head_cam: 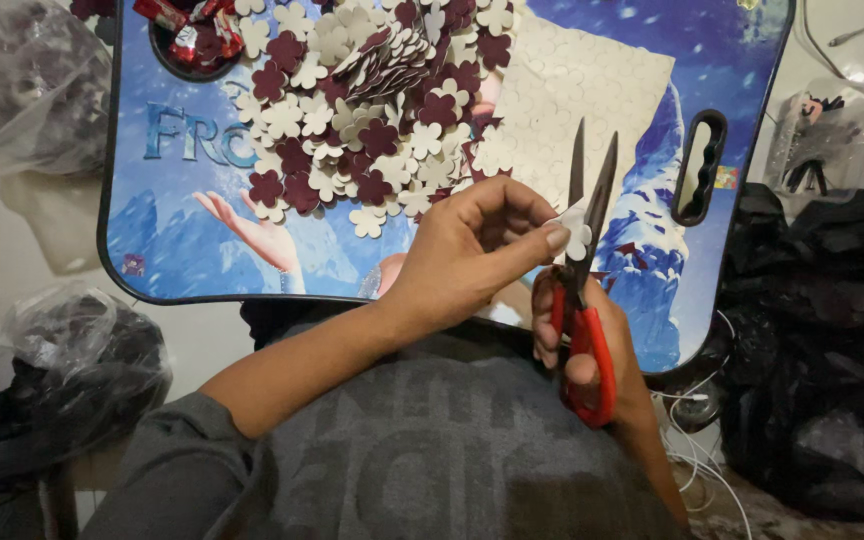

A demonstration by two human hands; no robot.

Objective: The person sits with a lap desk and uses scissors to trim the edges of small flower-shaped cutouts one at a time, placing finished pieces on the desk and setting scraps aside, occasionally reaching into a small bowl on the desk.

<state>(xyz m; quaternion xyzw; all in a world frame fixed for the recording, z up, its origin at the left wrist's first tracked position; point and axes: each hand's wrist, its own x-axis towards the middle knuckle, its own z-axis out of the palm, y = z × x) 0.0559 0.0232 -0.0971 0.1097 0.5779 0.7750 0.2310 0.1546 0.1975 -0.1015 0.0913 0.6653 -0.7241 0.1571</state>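
The left hand (472, 250) pinches a cream flower cutout (574, 232) between open scissors (584, 300) gripped by the right hand (592, 350).

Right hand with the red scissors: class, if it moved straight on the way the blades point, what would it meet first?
The right hand aims the scissors up the picture. First comes the cream sheet on the blue lap table, probably; height above it is unclear.

A heap of maroon and cream flower cutouts (352, 110) is lying at the far edge of the blue lap table (182, 240), beside a cream punched sheet (592, 90). Red-wrapped sweets (192, 30) are sitting in the cup hole at its far left corner. Black plastic bags (822, 330) are crowding the table's right edge.
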